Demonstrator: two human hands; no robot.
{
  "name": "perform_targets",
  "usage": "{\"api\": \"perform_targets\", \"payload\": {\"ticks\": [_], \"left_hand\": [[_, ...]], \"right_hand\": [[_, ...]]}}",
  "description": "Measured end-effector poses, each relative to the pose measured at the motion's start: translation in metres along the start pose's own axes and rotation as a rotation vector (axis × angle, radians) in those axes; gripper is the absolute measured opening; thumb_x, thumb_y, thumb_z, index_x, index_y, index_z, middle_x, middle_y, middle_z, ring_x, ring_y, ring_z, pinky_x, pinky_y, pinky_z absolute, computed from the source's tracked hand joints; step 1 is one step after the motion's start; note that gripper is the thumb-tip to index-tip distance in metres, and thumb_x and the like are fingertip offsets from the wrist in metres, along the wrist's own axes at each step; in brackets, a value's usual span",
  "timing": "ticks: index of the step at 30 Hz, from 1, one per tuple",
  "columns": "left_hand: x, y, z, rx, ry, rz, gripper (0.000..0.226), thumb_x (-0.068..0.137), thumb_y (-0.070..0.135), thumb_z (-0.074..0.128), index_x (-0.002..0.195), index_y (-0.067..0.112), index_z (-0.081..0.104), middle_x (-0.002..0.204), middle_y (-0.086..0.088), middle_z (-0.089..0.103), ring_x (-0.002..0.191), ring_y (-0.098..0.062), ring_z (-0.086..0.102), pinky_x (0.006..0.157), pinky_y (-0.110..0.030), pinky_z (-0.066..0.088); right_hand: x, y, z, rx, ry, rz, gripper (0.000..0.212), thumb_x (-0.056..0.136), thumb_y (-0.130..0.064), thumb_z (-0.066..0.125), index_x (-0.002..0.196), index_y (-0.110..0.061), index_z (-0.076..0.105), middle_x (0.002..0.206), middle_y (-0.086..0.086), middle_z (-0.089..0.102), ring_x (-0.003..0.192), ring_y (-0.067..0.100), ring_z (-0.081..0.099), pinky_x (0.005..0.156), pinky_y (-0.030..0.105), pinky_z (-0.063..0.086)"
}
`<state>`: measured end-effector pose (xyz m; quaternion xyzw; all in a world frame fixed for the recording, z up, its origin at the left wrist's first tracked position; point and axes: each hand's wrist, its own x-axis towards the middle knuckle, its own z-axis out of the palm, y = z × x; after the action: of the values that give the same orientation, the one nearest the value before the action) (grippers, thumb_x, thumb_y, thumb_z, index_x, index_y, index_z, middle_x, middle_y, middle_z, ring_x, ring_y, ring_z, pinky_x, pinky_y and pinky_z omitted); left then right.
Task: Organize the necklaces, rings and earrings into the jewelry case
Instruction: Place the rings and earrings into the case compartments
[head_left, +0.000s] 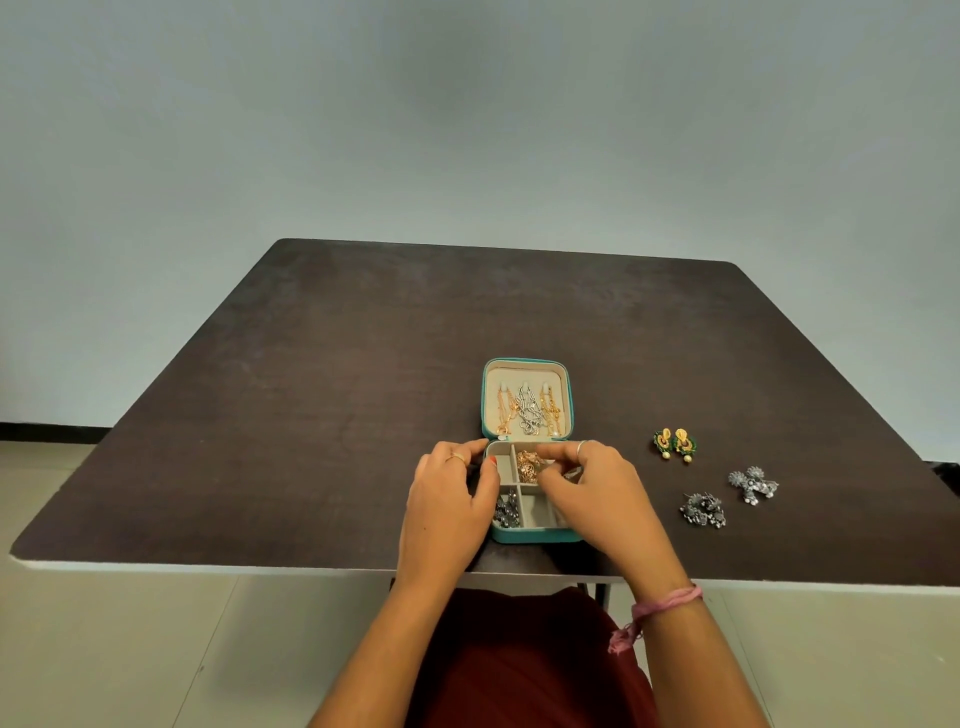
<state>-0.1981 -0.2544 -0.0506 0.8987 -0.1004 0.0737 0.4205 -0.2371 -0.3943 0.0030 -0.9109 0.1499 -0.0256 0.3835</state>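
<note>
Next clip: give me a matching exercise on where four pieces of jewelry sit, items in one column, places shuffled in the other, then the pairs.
Items
1. necklaces
2. green and yellow earrings
3. rose-gold piece
4. dark silver earrings

Places
A. near-left compartment of the case
B. bare table, right of the case
C. hanging inside the lid
D. far middle compartment, by the right hand

Pairs: 1-C, 2-B, 3-D, 4-A

1 open teal square jewelry case w/ beige lining is sitting on 1 dark brown table. 3 chain necklaces are hanging in the lid: 2 gold, 1 silver. 3 earring pairs are lying outside the case: 1 green-and-yellow pair, 2 silver jhumka-style pairs. Approx. 1 rose-gold cluster & 1 dark silver cluster are sitting in compartments; exact pcs can't be counted.
</note>
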Motion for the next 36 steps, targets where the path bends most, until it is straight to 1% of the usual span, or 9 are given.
{"api": "perform_targets", "payload": {"ticks": [4, 9, 14, 16, 20, 24, 28, 31, 36], "left_hand": [[0.0, 0.0, 0.0, -0.007, -0.006, -0.004, 0.034, 0.097, 0.037, 0.046, 0.127, 0.024, 0.057, 0.105, 0.017, 0.047, 0.099, 0.001, 0.041, 0.069, -0.01, 0.035], [0.001, -0.001, -0.002, -0.04, -0.01, -0.018, 0.033, 0.1, 0.034, 0.041, 0.124, 0.023, 0.06, 0.113, 0.011, 0.057, 0.1, 0.003, 0.042, 0.08, -0.016, 0.033], [0.001, -0.003, -0.002, -0.088, 0.001, -0.04, 0.033, 0.101, 0.032, 0.038, 0.121, 0.023, 0.063, 0.111, 0.009, 0.06, 0.103, -0.002, 0.049, 0.082, -0.017, 0.035], [0.001, -0.003, -0.003, -0.101, 0.008, -0.049, 0.034, 0.101, 0.032, 0.038, 0.122, 0.023, 0.063, 0.111, 0.009, 0.06, 0.105, -0.005, 0.051, 0.084, -0.02, 0.039], [0.0, -0.001, -0.004, -0.132, 0.026, -0.076, 0.033, 0.101, 0.032, 0.039, 0.122, 0.023, 0.063, 0.112, 0.009, 0.06, 0.107, -0.005, 0.053, 0.088, -0.025, 0.044], [0.0, 0.003, -0.005, -0.17, 0.028, -0.104, 0.031, 0.101, 0.032, 0.04, 0.119, 0.023, 0.064, 0.112, 0.011, 0.059, 0.107, -0.005, 0.052, 0.092, -0.029, 0.046], [0.001, 0.007, -0.006, -0.211, 0.026, -0.137, 0.028, 0.1, 0.03, 0.042, 0.114, 0.024, 0.065, 0.106, 0.015, 0.056, 0.098, 0.001, 0.053, 0.084, -0.02, 0.044], [0.005, 0.007, -0.008, -0.291, 0.019, -0.197, 0.025, 0.099, 0.03, 0.044, 0.109, 0.024, 0.066, 0.109, 0.013, 0.06, 0.093, 0.004, 0.054, 0.074, -0.008, 0.038], [0.02, 0.012, -0.014, -0.366, 0.006, -0.258, 0.017, 0.097, 0.035, 0.047, 0.102, 0.034, 0.063, 0.11, 0.007, 0.065, 0.103, -0.009, 0.059, 0.093, -0.035, 0.049]], "right_hand": [[0.001, 0.004, 0.001, -0.026, -0.019, -0.007, 0.025, 0.089, -0.019, 0.053, 0.104, -0.03, 0.07, 0.088, -0.006, 0.056, 0.062, 0.003, 0.048, 0.057, 0.02, 0.038], [0.002, 0.006, 0.001, -0.022, -0.065, 0.006, 0.023, 0.089, -0.02, 0.054, 0.099, -0.03, 0.072, 0.089, -0.006, 0.061, 0.065, 0.003, 0.053, 0.059, 0.018, 0.041], [-0.002, 0.008, -0.008, 0.136, -0.004, -0.022, 0.018, 0.089, -0.016, 0.057, 0.094, -0.024, 0.072, 0.068, -0.007, 0.055, 0.042, -0.005, 0.048, 0.043, 0.008, 0.034], [-0.003, 0.01, -0.013, 0.16, 0.016, -0.029, 0.018, 0.088, -0.015, 0.057, 0.093, -0.026, 0.071, 0.075, -0.007, 0.061, 0.048, -0.003, 0.052, 0.047, 0.009, 0.038], [-0.003, 0.018, -0.019, 0.198, 0.049, -0.008, 0.023, 0.088, -0.015, 0.057, 0.085, -0.035, 0.067, 0.084, -0.005, 0.068, 0.07, 0.012, 0.063, 0.06, 0.023, 0.05], [-0.005, 0.022, -0.025, 0.259, 0.041, 0.001, 0.024, 0.09, -0.015, 0.058, 0.082, -0.036, 0.065, 0.084, -0.007, 0.068, 0.073, 0.012, 0.063, 0.063, 0.026, 0.052], [-0.007, 0.024, -0.026, 0.297, 0.038, 0.01, 0.025, 0.089, -0.014, 0.058, 0.08, -0.036, 0.066, 0.082, -0.006, 0.069, 0.067, 0.011, 0.058, 0.066, 0.033, 0.054], [-0.006, 0.025, -0.028, 0.33, 0.037, 0.016, 0.025, 0.09, -0.014, 0.057, 0.081, -0.036, 0.065, 0.084, -0.007, 0.069, 0.072, 0.008, 0.062, 0.068, 0.03, 0.056], [-0.006, 0.03, -0.032, 0.38, 0.072, 0.012, 0.021, 0.09, -0.015, 0.058, 0.084, -0.033, 0.068, 0.082, -0.007, 0.07, 0.075, 0.01, 0.064, 0.068, 0.029, 0.056]]}}
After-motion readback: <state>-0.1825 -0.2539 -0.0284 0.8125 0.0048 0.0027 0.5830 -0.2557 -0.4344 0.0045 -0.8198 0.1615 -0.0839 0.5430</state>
